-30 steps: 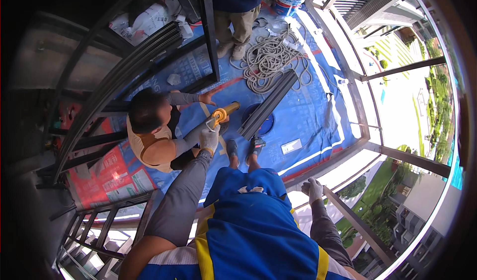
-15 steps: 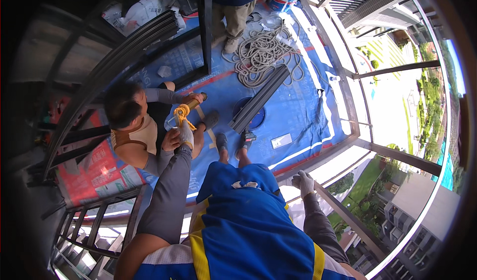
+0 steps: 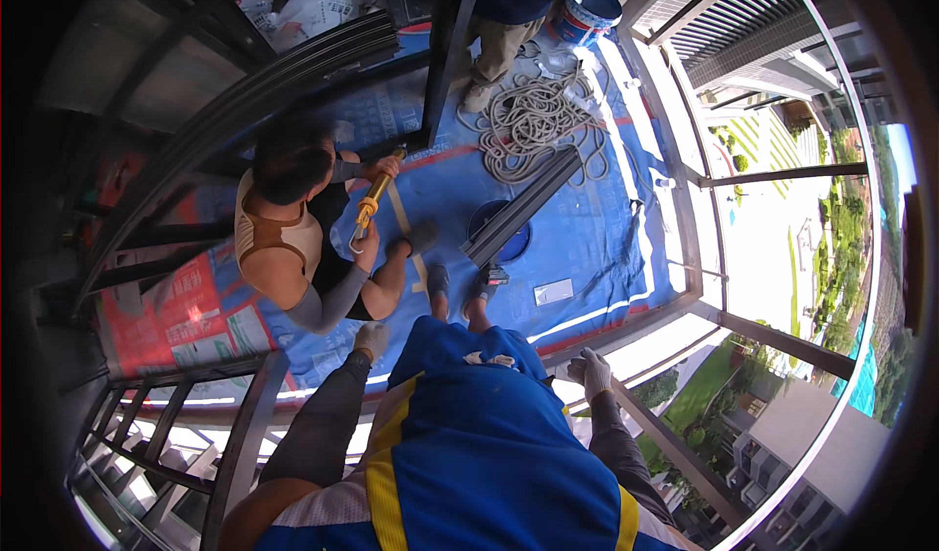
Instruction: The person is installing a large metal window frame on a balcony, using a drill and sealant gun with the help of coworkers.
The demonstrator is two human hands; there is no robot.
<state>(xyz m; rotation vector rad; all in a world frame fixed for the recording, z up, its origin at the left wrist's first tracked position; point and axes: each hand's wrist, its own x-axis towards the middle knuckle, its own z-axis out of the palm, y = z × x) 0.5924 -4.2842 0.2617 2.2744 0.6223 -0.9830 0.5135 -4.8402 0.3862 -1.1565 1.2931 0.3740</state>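
Note:
My left hand (image 3: 372,340), in a pale knit glove, hangs low at my left side, apart from the crouching co-worker. Its fingers are too small and blurred to make out. My right hand (image 3: 592,371), gloved too, is closed at my right side beside the dark window frame (image 3: 641,331); what it holds, if anything, is hidden. To my left, the co-worker (image 3: 284,223) grips a yellow, tube-shaped caulking gun (image 3: 371,202) with both hands, one at each end. Several dark metal profiles (image 3: 523,206) lie across a blue bucket (image 3: 514,244) ahead of my feet.
Blue printed sheeting (image 3: 430,220) covers the floor. A heap of grey rope (image 3: 533,126) lies farther ahead, near another person's legs (image 3: 494,52) and a paint bucket (image 3: 590,13). A power tool (image 3: 497,276) is by my foot. Open framing with a drop outside borders the right.
My left hand has come away from the caulking gun and drawn back toward me. The co-worker now holds the caulking gun alone. My right hand stays by the frame. The view has shifted slightly.

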